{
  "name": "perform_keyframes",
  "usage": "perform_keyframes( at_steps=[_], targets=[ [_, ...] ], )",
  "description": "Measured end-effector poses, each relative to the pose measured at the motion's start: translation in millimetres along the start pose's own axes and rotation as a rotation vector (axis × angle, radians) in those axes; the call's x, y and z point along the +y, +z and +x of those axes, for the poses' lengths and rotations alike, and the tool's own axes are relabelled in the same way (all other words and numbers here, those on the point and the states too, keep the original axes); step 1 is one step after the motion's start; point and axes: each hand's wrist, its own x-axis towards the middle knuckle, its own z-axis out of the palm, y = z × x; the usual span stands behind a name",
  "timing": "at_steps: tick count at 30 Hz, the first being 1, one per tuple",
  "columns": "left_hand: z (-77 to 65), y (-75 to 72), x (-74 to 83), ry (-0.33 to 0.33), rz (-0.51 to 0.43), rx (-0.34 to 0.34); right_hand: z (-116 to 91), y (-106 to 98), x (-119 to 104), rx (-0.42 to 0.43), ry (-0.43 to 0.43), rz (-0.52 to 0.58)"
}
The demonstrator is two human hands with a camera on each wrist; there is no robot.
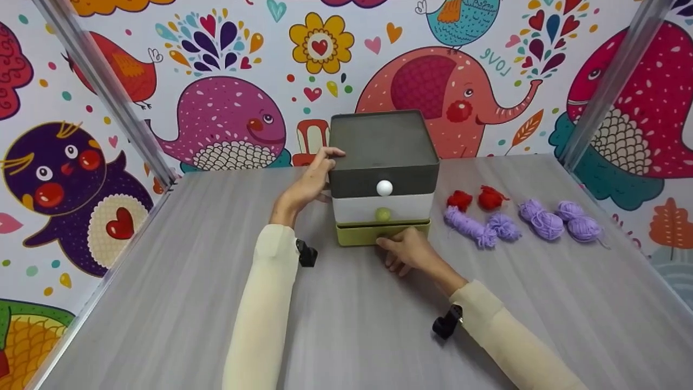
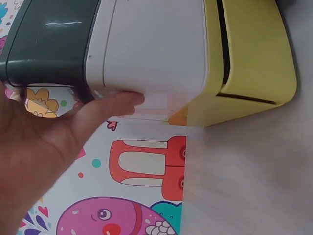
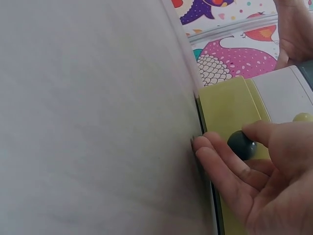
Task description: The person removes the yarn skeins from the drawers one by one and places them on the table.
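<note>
A small chest with three stacked drawers (image 1: 381,208) stands on the table, dark green-grey at the top, white in the middle and yellow-green at the bottom. The bottom drawer (image 2: 261,54) is slid out a little, with a narrow dark gap along its edge. My right hand (image 1: 411,252) pinches its dark green knob (image 3: 242,145) between thumb and fingers. My left hand (image 1: 314,181) rests against the chest's left side, fingers at the top edge. In the left wrist view its thumb (image 2: 115,104) lies straight along the white side. The drawers' insides are hidden.
Right of the chest lie two red yarn bundles (image 1: 491,198) and several purple yarn bundles (image 1: 547,224). A metal post (image 1: 108,92) rises at the left table edge, another (image 1: 612,81) at the right. A wall printed with cartoon animals stands behind the grey table (image 1: 189,271).
</note>
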Motion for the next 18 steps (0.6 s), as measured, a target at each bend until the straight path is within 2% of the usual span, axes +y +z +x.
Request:
perform_keyframes(
  at_steps=[12, 18],
  targets=[
    [-0.2, 1.4, 0.5, 0.003, 0.005, 0.013, 5.2, 1.3, -1.0, 0.034, 0.007, 0.009],
    [-2.0, 3.5, -0.1, -0.001, -0.016, 0.044, 5.7, 8.1, 2.5, 0.039, 0.006, 0.072]
  ],
)
